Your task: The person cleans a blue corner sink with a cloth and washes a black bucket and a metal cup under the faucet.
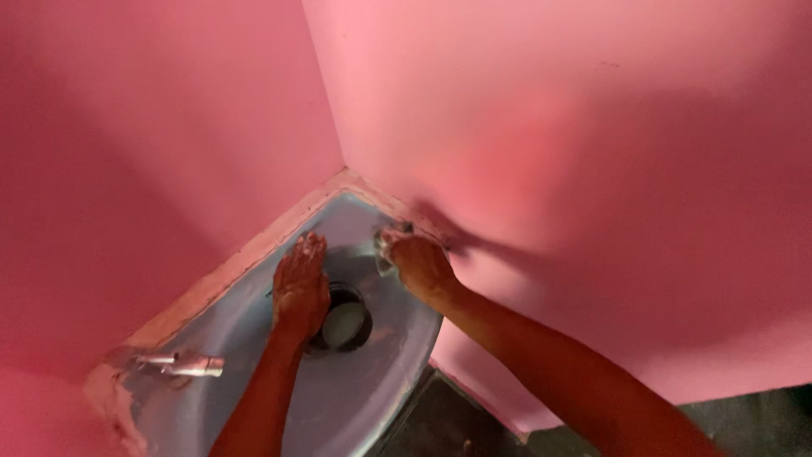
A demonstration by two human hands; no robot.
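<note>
**Two hands in a corner sink, little room to move**

I see my left hand (299, 286) lying flat and open on the inside of the pale blue sink (355, 406), fingers stretched toward the back rim, holding nothing. It rests just beside the dark drain hole (345, 324) and partly covers it. My right hand (419, 262) is closed around a small greyish cloth (382, 254), pressed on the sink wall near the back corner.

What could go wrong, in my judgement: the surface looks wet, so the flat left palm may slip toward the drain. The cloth is small and could slide out of the fingers and drop into the hole.

The room is tight. Two pink walls (550, 127) meet right behind the sink, and the right knuckles are close to the wall. The metal tap (190, 366) stands at the left edge, well apart from both hands. Free space exists only toward the front rim.
</note>
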